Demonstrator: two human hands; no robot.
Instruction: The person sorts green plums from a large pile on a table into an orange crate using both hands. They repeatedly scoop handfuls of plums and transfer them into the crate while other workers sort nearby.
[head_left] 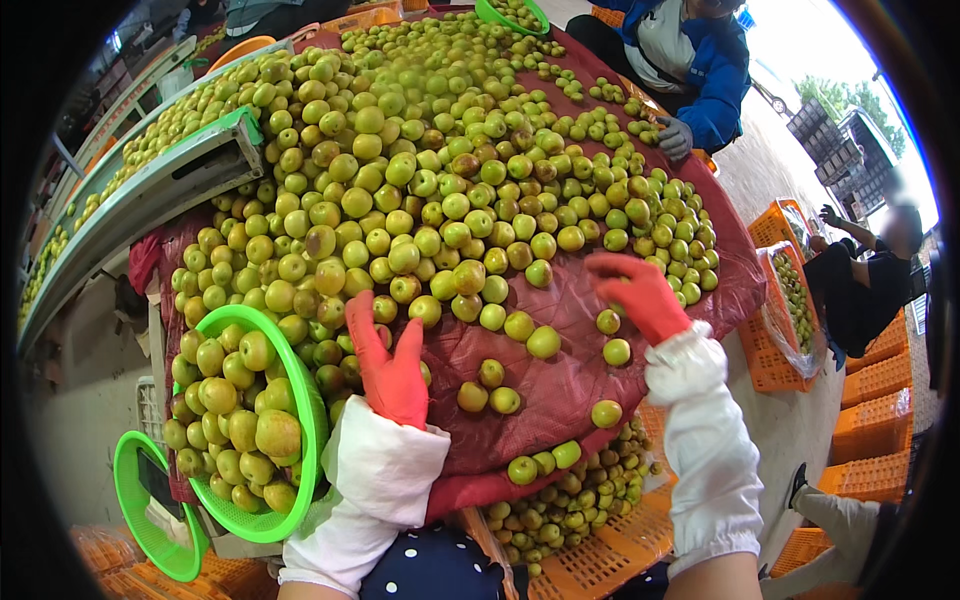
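A large heap of small, round yellow-green fruits (400, 210), some blushed brown and looking like jujubes, covers the red cloth (560, 400) on the table. My left hand (388, 365), in a red glove, is at the heap's near edge with thumb and fingers spread, nothing held. Further right, my right hand (643, 295), also red-gloved, reaches over the cloth beside loose fruits, fingers stretched apart and without a fruit in them. Between the hands lie several scattered fruits (490, 385). Left of my left hand, a bright green basket (308, 430) is filled with larger fruits.
An orange crate (600, 540) holding fruits stands below the table's near edge. A second green basket (125, 490) is at lower left, and a metal chute (170, 190) meets the heap. Across the table a co-worker in blue (715, 85) works; orange crates (870, 440) stand at right.
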